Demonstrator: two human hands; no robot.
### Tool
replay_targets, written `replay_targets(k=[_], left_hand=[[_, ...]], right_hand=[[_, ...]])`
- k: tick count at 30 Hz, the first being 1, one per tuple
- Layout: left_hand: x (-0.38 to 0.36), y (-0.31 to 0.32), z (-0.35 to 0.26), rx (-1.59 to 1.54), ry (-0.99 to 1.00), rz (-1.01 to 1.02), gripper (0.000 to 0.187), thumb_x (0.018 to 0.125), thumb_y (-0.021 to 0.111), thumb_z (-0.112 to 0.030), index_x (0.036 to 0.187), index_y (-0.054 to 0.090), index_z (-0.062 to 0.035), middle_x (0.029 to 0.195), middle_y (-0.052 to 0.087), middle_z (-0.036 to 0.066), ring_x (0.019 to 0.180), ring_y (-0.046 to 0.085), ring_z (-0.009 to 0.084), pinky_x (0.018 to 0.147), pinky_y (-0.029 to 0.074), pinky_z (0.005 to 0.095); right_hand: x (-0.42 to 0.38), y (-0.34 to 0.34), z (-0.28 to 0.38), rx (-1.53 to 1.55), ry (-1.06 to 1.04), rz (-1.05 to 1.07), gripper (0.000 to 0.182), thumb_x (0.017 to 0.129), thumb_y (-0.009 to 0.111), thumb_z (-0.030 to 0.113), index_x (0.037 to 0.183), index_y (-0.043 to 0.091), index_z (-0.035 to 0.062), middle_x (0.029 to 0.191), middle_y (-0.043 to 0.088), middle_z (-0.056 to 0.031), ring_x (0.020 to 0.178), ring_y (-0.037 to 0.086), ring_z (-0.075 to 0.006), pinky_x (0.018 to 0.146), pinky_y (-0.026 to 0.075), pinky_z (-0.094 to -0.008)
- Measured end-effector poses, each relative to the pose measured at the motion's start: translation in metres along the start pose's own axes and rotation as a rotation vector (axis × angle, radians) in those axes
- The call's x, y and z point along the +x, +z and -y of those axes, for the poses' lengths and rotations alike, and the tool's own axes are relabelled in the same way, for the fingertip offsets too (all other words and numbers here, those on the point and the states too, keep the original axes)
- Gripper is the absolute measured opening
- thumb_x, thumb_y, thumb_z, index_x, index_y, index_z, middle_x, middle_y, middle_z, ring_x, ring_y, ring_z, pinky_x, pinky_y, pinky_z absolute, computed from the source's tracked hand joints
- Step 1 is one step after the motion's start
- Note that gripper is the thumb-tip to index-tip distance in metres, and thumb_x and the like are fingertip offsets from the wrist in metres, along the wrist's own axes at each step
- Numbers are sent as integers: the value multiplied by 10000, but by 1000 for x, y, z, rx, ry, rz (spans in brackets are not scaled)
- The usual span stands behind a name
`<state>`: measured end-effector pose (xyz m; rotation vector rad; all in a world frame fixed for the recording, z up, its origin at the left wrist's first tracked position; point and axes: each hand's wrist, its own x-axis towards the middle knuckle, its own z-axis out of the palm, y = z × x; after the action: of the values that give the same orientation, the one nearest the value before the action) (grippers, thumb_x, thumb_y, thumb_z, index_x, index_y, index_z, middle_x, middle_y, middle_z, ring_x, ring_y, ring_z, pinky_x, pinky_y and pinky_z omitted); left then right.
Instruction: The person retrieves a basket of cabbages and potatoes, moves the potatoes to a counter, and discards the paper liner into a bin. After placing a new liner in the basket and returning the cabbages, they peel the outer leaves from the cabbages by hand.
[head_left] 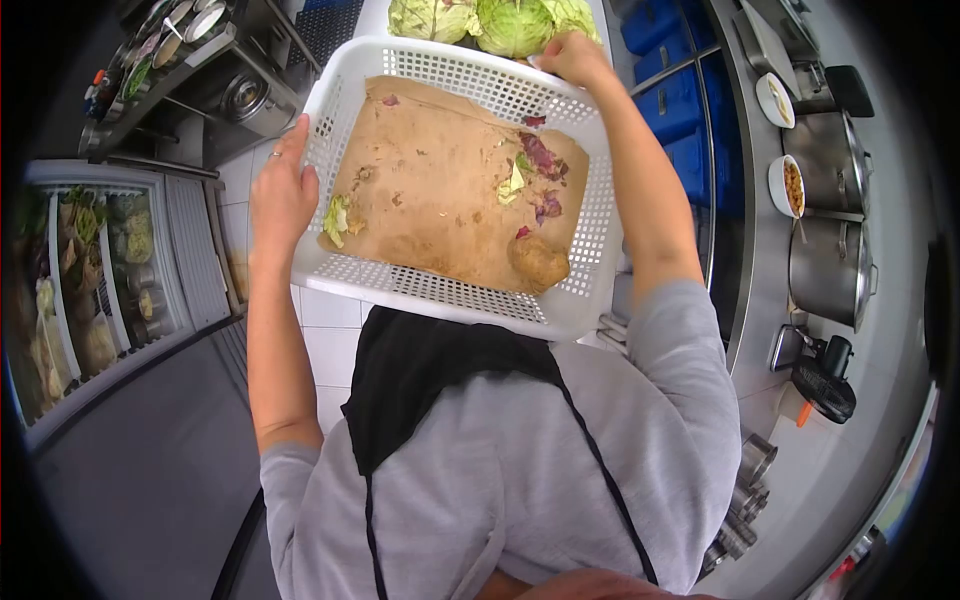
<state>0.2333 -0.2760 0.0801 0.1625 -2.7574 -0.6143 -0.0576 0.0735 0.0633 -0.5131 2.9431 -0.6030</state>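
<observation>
In front of my body is a white perforated plastic basket (340,108), tilted slightly and lined with stained brown cardboard (430,180). My left hand (283,195) grips its left side, index finger stretched along the outside and thumb by the rim. At the far right corner, my right hand (577,62) is closed over the rim, fingertips partly hidden. Inside lie a potato (540,263) in the near right corner, purple leaf scraps (540,155), and green leaf scraps (511,185) (337,218). Beyond the basket, close to my right fingers, sit green cabbages (512,25).
The cabbages rest on a white surface. Blue bins (660,80) stand under a steel counter at right, which carries large pots (825,265) and white bowls (787,186). On the left are an open glass-fronted fridge (100,290) with vegetables and a steel rack with a pot (250,100).
</observation>
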Motion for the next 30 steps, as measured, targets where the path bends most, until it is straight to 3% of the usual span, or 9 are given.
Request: replay_targets(k=[3, 6, 12, 15, 17, 19, 21, 24, 30], left_hand=[[2, 2, 4, -15, 48, -27, 631, 817, 586, 3, 1435, 503, -91, 1290, 621, 210, 1107, 624, 401, 923, 508, 475], [4, 0, 3, -35, 55, -7, 621, 819, 592, 5, 1428, 510, -85, 1303, 615, 213, 1120, 620, 401, 938, 504, 471], [22, 7, 10, -39, 77, 33, 610, 820, 603, 12, 1417, 521, -78, 1319, 610, 216, 1152, 611, 401, 958, 501, 460], [26, 6, 12, -50, 110, 34, 614, 820, 603, 21, 1420, 519, -78, 1325, 607, 217, 1153, 611, 403, 960, 501, 458], [26, 6, 13, -53, 119, 35, 620, 819, 602, 28, 1423, 515, -79, 1332, 604, 214, 1149, 614, 404, 960, 501, 457], [26, 6, 12, -56, 120, 40, 627, 818, 602, 35, 1428, 511, -83, 1341, 600, 209, 1142, 618, 406, 960, 501, 455], [25, 4, 11, -53, 115, 46, 628, 821, 600, 37, 1430, 510, -86, 1346, 598, 205, 1140, 619, 404, 959, 502, 454], [25, 4, 11, -54, 120, 39, 628, 827, 600, 39, 1434, 509, -93, 1345, 600, 203, 1136, 623, 404, 954, 504, 453], [21, 0, 5, -59, 75, 54, 641, 827, 604, 44, 1443, 500, -101, 1333, 606, 209, 1142, 621, 404, 954, 504, 455]], right_hand=[[-74, -41, 31, -8, -142, -47, 162, 768, 779, 240, 817, 734, 93, 801, 736, -100, 763, 709, -252, 672, 537, -375], [-175, -21, 51, -183, -318, 579, 320, 732, 818, 304, 926, 700, 80, 817, 711, -112, 792, 699, -277, 705, 536, -401], [-252, 8, 74, -143, -246, 835, 571, 665, 835, 313, 1125, 630, 46, 975, 690, -219, 954, 671, -369, 825, 529, -439], [-237, -22, 73, 45, -170, 749, 613, 673, 799, 267, 1208, 604, 41, 1073, 691, -181, 1001, 671, -324, 864, 534, -400], [-217, -29, 44, 548, -161, 591, 635, 680, 764, 232, 1255, 588, 29, 1111, 677, -112, 992, 665, -248, 859, 537, -375], [-194, -46, 32, 788, -170, 223, 489, 758, 714, 268, 1197, 651, 63, 905, 685, -74, 811, 676, -184, 749, 544, -344], [-164, -64, 16, 978, 2, 50, 466, 866, 611, 325, 1227, 623, 31, 932, 702, -122, 758, 696, -203, 679, 567, -325], [-125, -78, -21, 1383, 91, 221, 528, 986, 440, 357, 1265, 551, -77, 979, 710, -217, 741, 715, -241, 603, 591, -301], [-84, -66, -53, 1127, 213, -129, 549, 1002, 425, 392, 1237, 561, -85, 930, 710, -250, 626, 690, -221, 530, 582, -286]])
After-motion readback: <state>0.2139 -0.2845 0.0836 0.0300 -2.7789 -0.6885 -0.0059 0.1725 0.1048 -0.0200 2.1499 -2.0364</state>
